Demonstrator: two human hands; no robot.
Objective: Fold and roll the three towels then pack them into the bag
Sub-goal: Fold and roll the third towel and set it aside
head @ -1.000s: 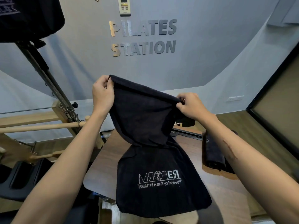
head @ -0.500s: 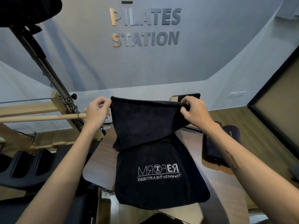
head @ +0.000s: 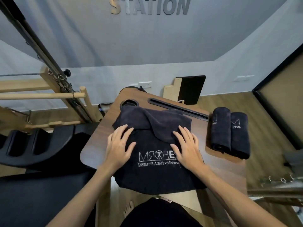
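Note:
A black towel [head: 157, 176] with a white logo lies on the small wooden table [head: 98, 141], its far end folded loosely back over itself. My left hand [head: 118, 145] rests flat on the towel's left part, fingers spread. My right hand [head: 186, 145] lies flat on the right part, fingertips at the folded flap's edge. Two rolled black towels [head: 229, 131] lie side by side on the table's right end. No bag is in view.
A cup recess [head: 129, 103] and a long slot [head: 177, 108] mark the table's far edge. Wooden and metal pilates apparatus [head: 62, 86] stands at left, with black padded equipment [head: 32, 145] below it. A dark panel [head: 191, 89] leans on the wall. Metal bars [head: 278, 190] sit at lower right.
Both hands lowered the towel's raised end onto the table, let go of its corners and now lie flat on the towel. The view has tilted down.

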